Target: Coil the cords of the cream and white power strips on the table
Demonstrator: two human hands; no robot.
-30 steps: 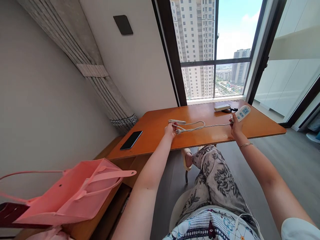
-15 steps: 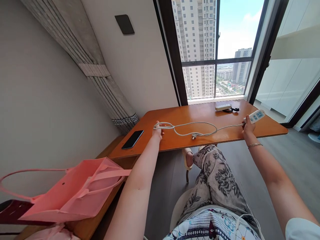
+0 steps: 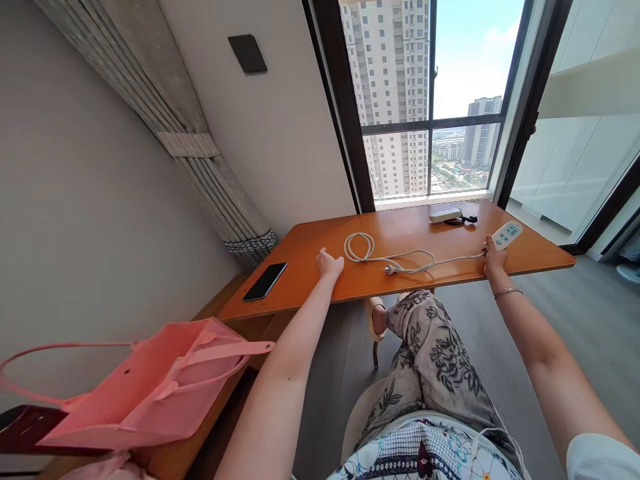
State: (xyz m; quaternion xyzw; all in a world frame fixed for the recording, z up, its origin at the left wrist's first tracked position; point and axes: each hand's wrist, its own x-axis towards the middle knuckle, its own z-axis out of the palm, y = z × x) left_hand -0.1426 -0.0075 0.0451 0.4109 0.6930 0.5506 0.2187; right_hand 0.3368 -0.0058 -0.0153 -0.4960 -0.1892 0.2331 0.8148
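Since half a second ago, the left hand [image 3: 330, 263] is letting go of the white cord [image 3: 400, 259], which is now lying coiled on the tabletop [image 3: 450, 241] just right of its spread, empty fingers. Far right, the right hand [image 3: 494, 257] is gripping the power strip [image 3: 507, 235], closed around its near end at the tabletop's near edge. A black phone [image 3: 265, 281] is lying at the left.

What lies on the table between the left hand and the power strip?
In the head view: the white cord, looped near the left hand, its plug midway, running to the power strip.
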